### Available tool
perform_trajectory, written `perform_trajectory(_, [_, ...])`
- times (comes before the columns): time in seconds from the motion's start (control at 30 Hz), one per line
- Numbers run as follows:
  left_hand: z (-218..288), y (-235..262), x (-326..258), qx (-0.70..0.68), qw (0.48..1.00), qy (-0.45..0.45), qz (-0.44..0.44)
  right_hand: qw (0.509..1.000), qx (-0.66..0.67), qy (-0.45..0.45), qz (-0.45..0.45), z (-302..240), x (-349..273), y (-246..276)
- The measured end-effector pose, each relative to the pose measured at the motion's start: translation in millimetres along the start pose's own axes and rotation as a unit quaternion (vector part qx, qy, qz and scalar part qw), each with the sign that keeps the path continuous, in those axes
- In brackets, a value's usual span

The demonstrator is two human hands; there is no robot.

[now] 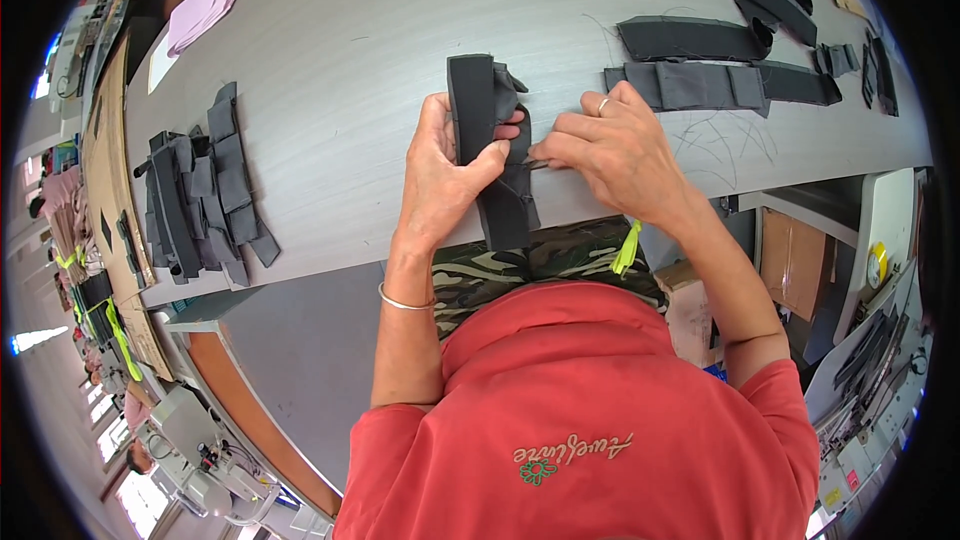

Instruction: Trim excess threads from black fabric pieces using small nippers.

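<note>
I saw left hand gripped dark fabric strip at near edge of grey worktop; right hand fingers pinched strip's side. Stack of grey pieces lay well left.

Both forearms reach up from the lower edge, bare. Left hand curled closed, thumb pressed forward, bangle on the wrist. Right hand knuckles up, fingertips pinched tight, ring on one finger.
</note>
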State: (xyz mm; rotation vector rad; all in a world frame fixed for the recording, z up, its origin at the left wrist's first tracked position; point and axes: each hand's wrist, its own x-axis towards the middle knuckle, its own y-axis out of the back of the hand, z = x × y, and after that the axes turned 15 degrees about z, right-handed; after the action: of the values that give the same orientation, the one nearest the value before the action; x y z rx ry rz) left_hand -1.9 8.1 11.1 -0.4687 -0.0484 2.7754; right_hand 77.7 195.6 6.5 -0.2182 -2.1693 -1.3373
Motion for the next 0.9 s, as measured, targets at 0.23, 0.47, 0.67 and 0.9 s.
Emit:
perform_trajectory(0.23, [-0.3,1.1,0.1,0.002,1.000,-0.003,-0.009,1.000,0.008,-0.001,0.003,0.0,0.1,-0.7])
perform_trajectory(0.47, [4.0,5.1,-0.1,-0.005,1.000,0.011,-0.027,0.985,0.071,-0.151,0.030,-9.3,-4.8,0.2])
perform_trajectory(0.67, [2.7,6.3,0.9,-0.004,0.999,0.005,-0.031,0.994,0.039,-0.096,0.046,-17.6,-2.8,-5.7])
perform_trajectory(0.9, [4.8,5.4,-0.4,-0.015,0.999,0.021,-0.031,0.997,-0.002,-0.038,0.066,-19.5,-3.7,-20.7])
